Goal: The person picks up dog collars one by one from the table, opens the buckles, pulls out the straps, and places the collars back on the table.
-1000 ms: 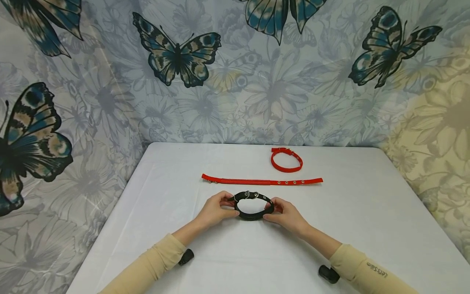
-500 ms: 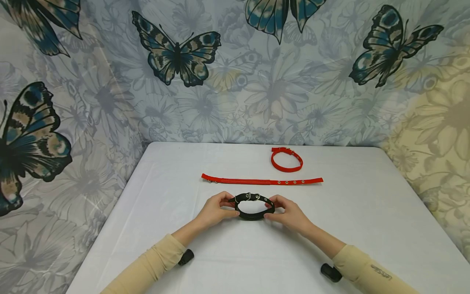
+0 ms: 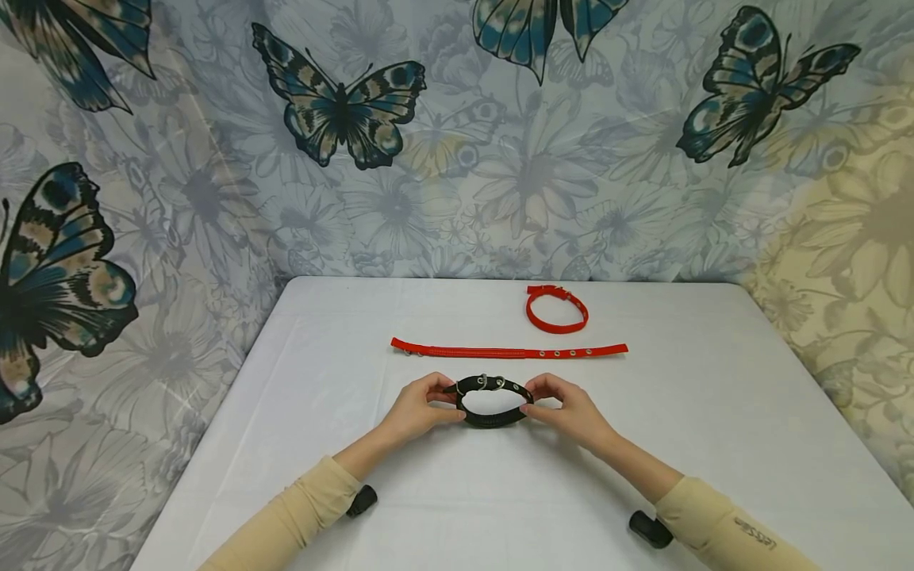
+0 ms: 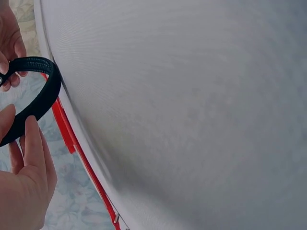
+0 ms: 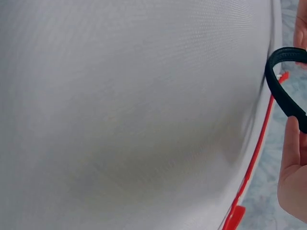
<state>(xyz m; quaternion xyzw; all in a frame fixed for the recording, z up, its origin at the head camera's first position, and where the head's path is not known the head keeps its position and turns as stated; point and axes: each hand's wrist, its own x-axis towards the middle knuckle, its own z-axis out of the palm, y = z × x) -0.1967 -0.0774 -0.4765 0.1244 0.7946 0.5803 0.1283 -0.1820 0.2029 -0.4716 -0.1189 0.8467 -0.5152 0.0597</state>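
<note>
A black buckled collar (image 3: 493,421), closed into a loop, is held between both hands near the middle of the table. Its metal buckle and rings face the far side. My left hand (image 3: 417,410) pinches the loop's left side, thumb in front and fingers behind. On the opposite side, my right hand (image 3: 571,408) grips the band between thumb and fingers. In the left wrist view the collar (image 4: 41,103) stands out as a dark band, with the left hand (image 4: 29,182) below it. The right wrist view shows the right hand (image 5: 292,167) at the collar (image 5: 283,96).
Just beyond the hands a red collar (image 3: 485,352) lies straight, with eyelets toward its right end. Behind it, a second red collar (image 3: 557,327) is buckled into a loop. All are on a white-covered table (image 3: 321,317) before a butterfly-patterned backdrop (image 3: 443,206).
My right hand has shifted slightly to the right along the black collar's side, its thumb now nearer the edge. The left hand and the red collars look unchanged.
</note>
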